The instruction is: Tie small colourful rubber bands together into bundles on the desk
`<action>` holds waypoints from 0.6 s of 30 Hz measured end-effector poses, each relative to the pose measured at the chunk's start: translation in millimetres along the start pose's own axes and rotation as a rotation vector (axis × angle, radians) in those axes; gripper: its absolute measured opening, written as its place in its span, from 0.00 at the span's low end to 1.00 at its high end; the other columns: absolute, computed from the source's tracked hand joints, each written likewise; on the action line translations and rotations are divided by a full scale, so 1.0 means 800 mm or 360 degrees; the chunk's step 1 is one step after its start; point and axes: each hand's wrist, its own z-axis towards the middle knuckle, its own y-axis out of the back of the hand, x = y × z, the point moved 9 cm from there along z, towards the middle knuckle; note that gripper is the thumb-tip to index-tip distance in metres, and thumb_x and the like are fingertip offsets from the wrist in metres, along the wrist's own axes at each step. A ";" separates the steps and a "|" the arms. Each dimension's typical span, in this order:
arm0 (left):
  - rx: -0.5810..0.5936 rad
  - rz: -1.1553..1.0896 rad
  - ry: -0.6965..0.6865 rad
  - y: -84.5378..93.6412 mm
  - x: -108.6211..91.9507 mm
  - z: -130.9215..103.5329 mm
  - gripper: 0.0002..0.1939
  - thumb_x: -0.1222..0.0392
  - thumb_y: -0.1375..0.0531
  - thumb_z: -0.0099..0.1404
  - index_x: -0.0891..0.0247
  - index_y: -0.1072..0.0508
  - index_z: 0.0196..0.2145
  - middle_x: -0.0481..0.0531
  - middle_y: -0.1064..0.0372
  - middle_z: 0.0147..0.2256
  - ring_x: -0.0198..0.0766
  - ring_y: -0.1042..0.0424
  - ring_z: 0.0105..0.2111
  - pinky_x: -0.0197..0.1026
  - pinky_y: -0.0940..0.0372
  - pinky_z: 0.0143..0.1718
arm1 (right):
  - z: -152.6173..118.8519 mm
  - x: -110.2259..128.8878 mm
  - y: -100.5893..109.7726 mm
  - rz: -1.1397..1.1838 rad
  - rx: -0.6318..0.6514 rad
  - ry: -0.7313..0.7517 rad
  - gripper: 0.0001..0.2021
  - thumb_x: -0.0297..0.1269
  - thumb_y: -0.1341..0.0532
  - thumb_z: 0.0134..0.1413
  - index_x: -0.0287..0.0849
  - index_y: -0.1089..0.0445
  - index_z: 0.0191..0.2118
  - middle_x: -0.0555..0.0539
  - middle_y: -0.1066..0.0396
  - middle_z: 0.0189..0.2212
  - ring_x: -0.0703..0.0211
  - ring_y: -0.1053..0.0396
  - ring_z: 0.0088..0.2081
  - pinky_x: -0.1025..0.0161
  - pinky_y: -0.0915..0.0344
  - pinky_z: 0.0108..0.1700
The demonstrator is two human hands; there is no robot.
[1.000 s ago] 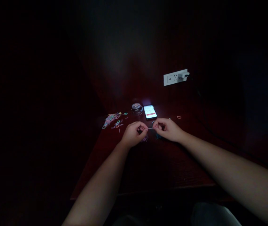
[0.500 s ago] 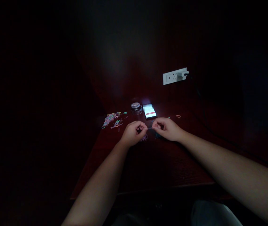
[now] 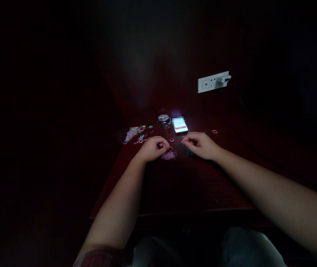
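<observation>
My left hand (image 3: 156,147) is closed in a pinch just above a small heap of purple elastic bands (image 3: 169,155). A pale purple strand shows at its fingertips and looks like one of these bands. To the right, my right hand (image 3: 200,144) is also pinched, thumb against forefinger; anything between those fingertips is too small to make out. Dark teal bands (image 3: 190,152) lie under the right hand, partly hidden by it. A single purple band (image 3: 171,140) rests on the table between the hands, a little farther back.
A mixed pile of coloured bands (image 3: 133,133) lies on the dark red table (image 3: 175,193) at the left. Behind the hands stand a lidded clear jar (image 3: 164,121) and a lit phone (image 3: 181,126). An orange band (image 3: 214,131) lies right, below a wall socket (image 3: 213,82) with a plugged-in charger.
My hands have moved apart; the thin strand stretched between their fingertips is no longer there. The purple heap and the single purple band now show more fully. The camera view has shifted slightly.
</observation>
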 end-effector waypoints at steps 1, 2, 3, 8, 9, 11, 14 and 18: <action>0.0046 -0.0024 0.0021 0.000 0.004 -0.001 0.04 0.63 0.39 0.59 0.63 0.23 0.31 0.51 0.27 0.31 0.34 0.30 0.30 0.36 0.35 0.32 | 0.000 0.000 0.000 -0.0003 -0.0003 0.0008 0.09 0.38 0.41 0.56 0.39 0.26 0.33 0.46 0.29 0.28 0.60 0.35 0.28 0.64 0.40 0.29; 0.0091 -0.0043 0.0039 -0.001 0.006 -0.002 0.04 0.63 0.39 0.59 0.63 0.23 0.31 0.51 0.27 0.31 0.34 0.30 0.30 0.36 0.35 0.32 | 0.000 0.000 0.000 -0.0003 -0.0002 0.0011 0.09 0.38 0.41 0.56 0.39 0.26 0.33 0.46 0.29 0.28 0.60 0.34 0.29 0.64 0.40 0.30; 0.0131 -0.0054 0.0053 -0.002 0.008 -0.003 0.04 0.63 0.39 0.59 0.63 0.22 0.31 0.51 0.27 0.31 0.34 0.30 0.30 0.36 0.36 0.32 | 0.000 -0.001 0.000 0.0000 0.0001 0.0013 0.09 0.38 0.41 0.56 0.39 0.26 0.32 0.45 0.28 0.29 0.59 0.33 0.30 0.63 0.39 0.31; 0.0274 0.0002 0.0076 -0.010 0.011 -0.005 0.05 0.62 0.39 0.60 0.61 0.21 0.33 0.50 0.26 0.32 0.35 0.29 0.31 0.36 0.36 0.33 | 0.001 -0.002 -0.002 0.0003 0.0015 0.0014 0.09 0.37 0.41 0.56 0.40 0.25 0.32 0.45 0.27 0.30 0.57 0.32 0.32 0.62 0.38 0.34; 0.0301 0.0016 0.0070 -0.012 0.012 -0.005 0.06 0.62 0.39 0.60 0.60 0.21 0.33 0.50 0.25 0.32 0.35 0.29 0.32 0.37 0.36 0.33 | 0.001 -0.002 -0.002 -0.0001 0.0018 0.0013 0.09 0.37 0.41 0.57 0.40 0.26 0.32 0.45 0.27 0.30 0.57 0.32 0.32 0.61 0.38 0.34; 0.0335 0.0034 0.0051 -0.016 0.013 -0.004 0.06 0.62 0.38 0.61 0.60 0.20 0.34 0.50 0.25 0.32 0.36 0.28 0.32 0.37 0.36 0.34 | 0.001 -0.001 -0.002 -0.0010 0.0020 0.0011 0.09 0.38 0.41 0.57 0.39 0.26 0.32 0.44 0.27 0.30 0.57 0.32 0.31 0.61 0.38 0.34; 0.0339 0.0056 0.0038 -0.020 0.015 -0.004 0.06 0.62 0.38 0.61 0.59 0.20 0.35 0.50 0.25 0.33 0.36 0.28 0.33 0.38 0.35 0.36 | 0.001 0.002 -0.001 -0.0018 0.0017 0.0000 0.09 0.38 0.41 0.57 0.39 0.27 0.32 0.45 0.27 0.29 0.58 0.33 0.31 0.62 0.38 0.34; 0.0223 0.0047 0.0086 -0.013 0.023 -0.001 0.08 0.62 0.38 0.60 0.60 0.21 0.39 0.52 0.25 0.37 0.36 0.28 0.34 0.37 0.34 0.37 | 0.001 0.002 0.001 -0.0038 0.0007 -0.0006 0.11 0.39 0.42 0.58 0.39 0.29 0.29 0.46 0.29 0.27 0.58 0.34 0.30 0.62 0.39 0.34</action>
